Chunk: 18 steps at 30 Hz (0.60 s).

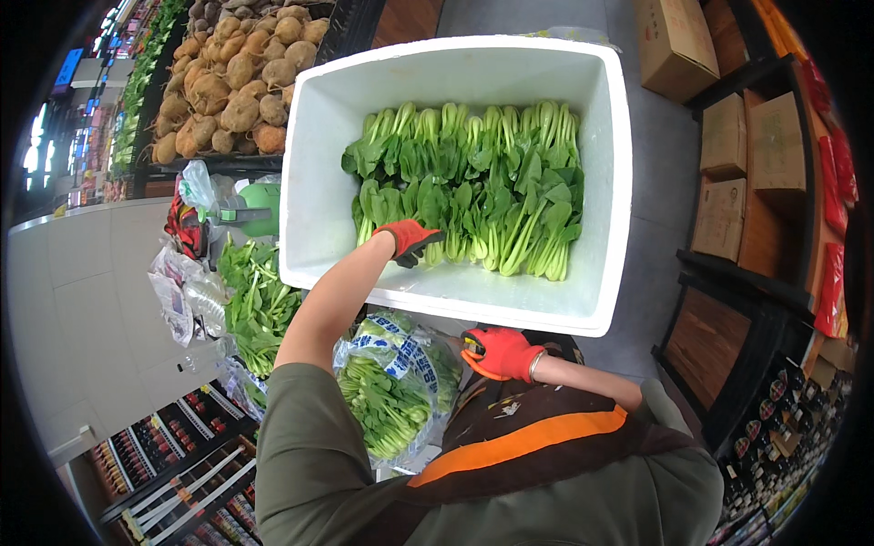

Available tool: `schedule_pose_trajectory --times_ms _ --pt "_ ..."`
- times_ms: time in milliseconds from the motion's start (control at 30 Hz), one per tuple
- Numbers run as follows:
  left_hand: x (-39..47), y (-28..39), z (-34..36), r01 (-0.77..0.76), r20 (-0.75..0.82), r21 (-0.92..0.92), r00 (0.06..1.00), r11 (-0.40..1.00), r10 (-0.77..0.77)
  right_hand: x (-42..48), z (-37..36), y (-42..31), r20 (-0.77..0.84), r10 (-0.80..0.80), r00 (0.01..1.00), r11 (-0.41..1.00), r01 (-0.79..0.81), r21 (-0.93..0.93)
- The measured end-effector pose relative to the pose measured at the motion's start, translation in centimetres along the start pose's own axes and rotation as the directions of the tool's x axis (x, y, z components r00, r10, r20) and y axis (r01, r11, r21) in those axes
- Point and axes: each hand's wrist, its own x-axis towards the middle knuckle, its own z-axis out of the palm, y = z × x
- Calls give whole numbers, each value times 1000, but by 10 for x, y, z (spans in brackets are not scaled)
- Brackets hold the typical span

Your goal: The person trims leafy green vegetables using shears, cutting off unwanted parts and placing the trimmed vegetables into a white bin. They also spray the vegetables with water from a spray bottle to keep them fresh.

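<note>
A large white foam box holds two rows of green bok choy, the far row with stems pointing away and the near row with stems towards me. My left hand, in a red glove with a dark palm, reaches inside over the near row's left part, beside a pale stem base. Its fingertips are partly hidden, so a hold is unclear. Outside the box's near wall, my right hand, in a red glove, is closed around a small handled tool. A clear printed bag of leafy greens lies left of it.
Loose greens, plastic bottles and a green plastic item lie left of the box. Root vegetables are piled at the upper left. Cardboard boxes fill shelves at the right.
</note>
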Motion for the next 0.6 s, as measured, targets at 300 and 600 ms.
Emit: schedule_pose_trajectory --times_ms 300,600 --pt "-44 40 -14 -127 -161 412 965 902 209 1 8 11 13 -23 1000 999 23 -23" --pt "38 59 2 -290 -342 476 809 830 479 0 8 5 19 55 998 998 -55 29"
